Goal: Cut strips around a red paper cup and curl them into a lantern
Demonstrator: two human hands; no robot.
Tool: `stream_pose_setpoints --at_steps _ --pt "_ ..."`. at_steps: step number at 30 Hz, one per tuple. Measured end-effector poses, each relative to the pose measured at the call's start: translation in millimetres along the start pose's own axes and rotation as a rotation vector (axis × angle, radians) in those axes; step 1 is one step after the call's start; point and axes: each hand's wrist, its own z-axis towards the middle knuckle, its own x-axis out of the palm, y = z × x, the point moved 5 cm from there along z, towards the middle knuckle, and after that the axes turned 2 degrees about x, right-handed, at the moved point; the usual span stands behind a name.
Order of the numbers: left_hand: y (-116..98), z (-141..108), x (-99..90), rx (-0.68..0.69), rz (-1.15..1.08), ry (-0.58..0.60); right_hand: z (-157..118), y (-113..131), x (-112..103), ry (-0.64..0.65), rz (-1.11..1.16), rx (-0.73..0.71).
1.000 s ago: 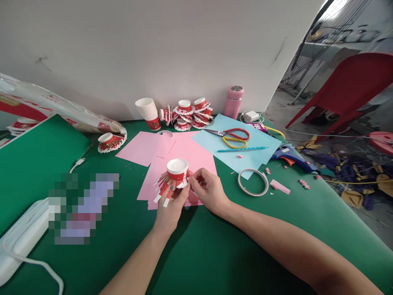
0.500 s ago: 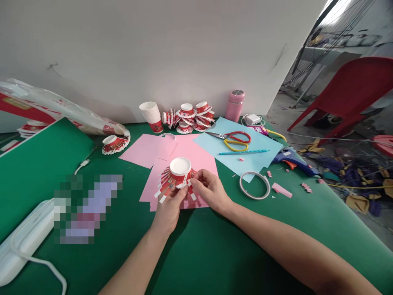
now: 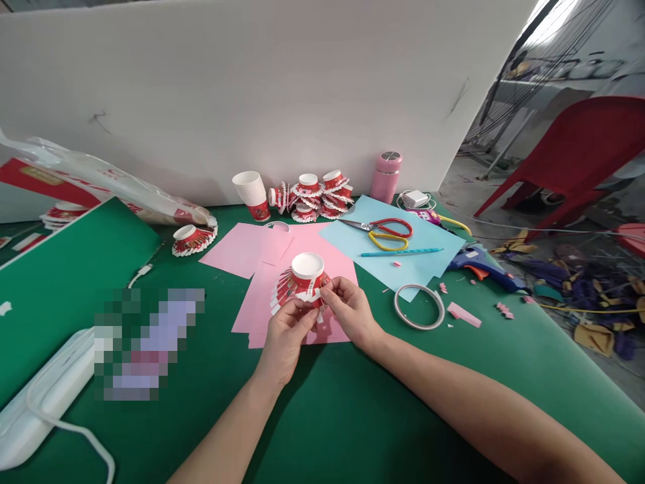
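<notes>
We work over a green table point(image 3: 347, 417), which we read as a dial centred on what we hold, with 12 o'clock straight ahead of us. Overlapping pink sheets point(image 3: 246, 245) lie below our work and run out toward 11 o'clock. Pale blue paper point(image 3: 342, 232) spreads at 2 o'clock, meeting the edge of the pink. At 12 o'clock, well beyond the sheets and near the wall, we see a pile of cut red cups point(image 3: 308, 183). A blue glue gun point(image 3: 474, 259) lies at 3 o'clock.

Our left hand point(image 3: 287, 336) comes in from 7 o'clock, thumb and fingers pinching strips on the near side of the slit cup point(image 3: 308, 267). Our right hand point(image 3: 350, 312), between 4 and 5, has its fingertips closed on strips just beside the left's. The cup sits between us and the wall, over the pink sheets, its white round end up and its strips fanned out below; whether it touches the paper we cannot tell.

Red-and-yellow scissors point(image 3: 367, 226) rest on the blue at 2 o'clock, and a roll of tape point(image 3: 420, 326) lies flat at 4. A thin blue pen point(image 3: 400, 253) lies between 2 and 3, near the scissors. Smallest are the pink scraps point(image 3: 504, 310) past the tape, between 3 and 4.
</notes>
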Motion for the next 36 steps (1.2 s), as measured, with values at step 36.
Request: stream_pose_setpoints --at_steps 36 --pt "-1.0 5.6 -14.9 0.052 -0.117 -0.242 -0.7 -6.2 -0.4 -0.026 -0.043 0.023"
